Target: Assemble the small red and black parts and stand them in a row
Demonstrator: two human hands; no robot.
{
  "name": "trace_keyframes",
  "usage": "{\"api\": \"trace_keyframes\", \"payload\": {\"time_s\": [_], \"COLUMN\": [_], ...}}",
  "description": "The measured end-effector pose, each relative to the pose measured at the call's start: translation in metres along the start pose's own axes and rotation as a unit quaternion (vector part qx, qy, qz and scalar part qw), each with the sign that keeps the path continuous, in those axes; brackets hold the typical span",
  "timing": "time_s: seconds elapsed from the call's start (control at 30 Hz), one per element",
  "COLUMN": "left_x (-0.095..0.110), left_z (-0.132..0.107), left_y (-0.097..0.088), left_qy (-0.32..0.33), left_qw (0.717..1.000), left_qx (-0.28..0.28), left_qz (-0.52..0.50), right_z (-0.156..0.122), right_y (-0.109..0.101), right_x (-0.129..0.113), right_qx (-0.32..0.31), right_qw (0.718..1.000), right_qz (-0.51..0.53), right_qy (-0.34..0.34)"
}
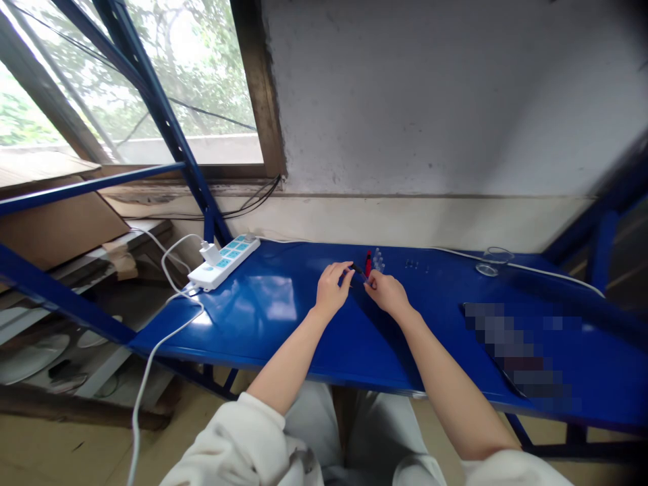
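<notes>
A: Largest first. What is noted?
B: A blue tabletop (253, 337), set against the wall. At its left end, a white power strip (223, 267), with a plug seated in it.

A: Hands?
B: Both raised near the middle. By the left hand (331, 288), one end of a slim dark item (358, 269) is pinched between thumb and fingers; by the right hand (387, 292), the other end is gripped. The item is held between them, tilted, above the tabletop. Its exact kind cannot be told.

A: Handling?
B: Judged light, fairly stiff, perhaps smooth enough to roll. Best taken near the ends, lightly, with fingertips.

A: Smaller finds?
B: Just beyond, a red object (368, 262) beside a clear knobbly strip (379, 260). Smallest: tiny pieces (412, 264), farther right, too small to be identified.
</notes>
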State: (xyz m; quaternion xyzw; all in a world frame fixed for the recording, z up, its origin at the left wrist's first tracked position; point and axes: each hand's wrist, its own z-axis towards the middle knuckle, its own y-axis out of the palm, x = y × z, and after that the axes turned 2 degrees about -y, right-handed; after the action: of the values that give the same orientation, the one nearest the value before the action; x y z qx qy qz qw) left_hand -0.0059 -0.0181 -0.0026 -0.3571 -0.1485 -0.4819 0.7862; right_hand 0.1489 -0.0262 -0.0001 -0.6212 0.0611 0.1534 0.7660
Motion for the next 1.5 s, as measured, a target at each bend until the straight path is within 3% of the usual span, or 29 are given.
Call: {"api": "trace_keyframes", "payload": {"time_s": [0.27,0.93,1.13,1.27,1.37,1.5], "left_x": [0.006,-0.007,-0.011,-0.01,-0.012,-0.019], "left_z": [-0.003,-0.001,0.002,0.005,0.004,0.002], "left_y": [-0.001,0.01,0.013,0.011,0.011,0.012], "left_qy": [0.025,-0.126,-0.215,-0.27,-0.256,-0.21], "left_qw": [0.995,0.985,0.942,0.917,0.919,0.938], "left_qx": [-0.092,-0.028,-0.018,-0.039,-0.083,-0.094], "left_qz": [0.029,-0.118,-0.256,-0.29,-0.287,-0.261], "right_z": [0.0,-0.002,-0.002,-0.002,-0.002,-0.003], "right_y": [0.0,0.0,0.003,0.004,0.003,0.003], "right_x": [-0.001,-0.003,-0.005,-0.007,-0.01,-0.013], "right_qx": [0.032,0.084,0.106,0.117,0.106,0.102], "right_qw": [0.999,0.994,0.99,0.989,0.989,0.99], "right_qz": [0.027,0.022,0.052,0.077,0.081,0.074], "right_qy": [0.013,-0.07,-0.072,-0.056,-0.058,-0.061]}}
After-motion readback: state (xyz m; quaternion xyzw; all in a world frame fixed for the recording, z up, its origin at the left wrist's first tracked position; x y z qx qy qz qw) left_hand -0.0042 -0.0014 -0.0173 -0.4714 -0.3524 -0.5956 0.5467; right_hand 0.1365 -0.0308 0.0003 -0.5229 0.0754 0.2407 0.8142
